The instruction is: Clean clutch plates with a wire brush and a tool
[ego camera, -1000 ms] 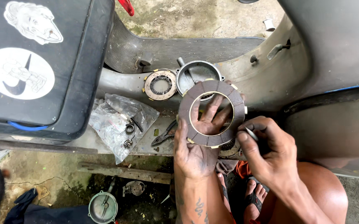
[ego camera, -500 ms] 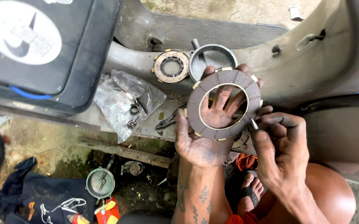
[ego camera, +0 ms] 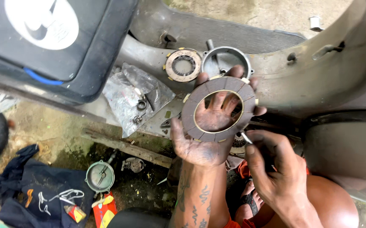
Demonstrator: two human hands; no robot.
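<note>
Both hands work close together over a grey scooter footboard (ego camera: 276, 84). Spread flat with palm up, the left hand (ego camera: 206, 135) carries a dark ring-shaped friction disc (ego camera: 219, 109) on its open fingers; fingertips show through the hole in the middle and past the far rim. Just beside it, the right hand (ego camera: 276, 166) is pinched shut on a thin metal tool (ego camera: 246, 137), whose tip touches the disc's near edge. What kind of tool it is cannot be told, since most of it is hidden in the fist.

Beyond the disc, on the footboard, lie a second, smaller ring plate (ego camera: 184, 65) and a round metal housing (ego camera: 226, 61), side by side. To their left a crumpled clear plastic bag (ego camera: 128, 97) holds small metal parts. Lower down on the dirty floor (ego camera: 64, 139) sit a round green-grey cover (ego camera: 100, 176) and a dark cloth (ego camera: 35, 185).
</note>
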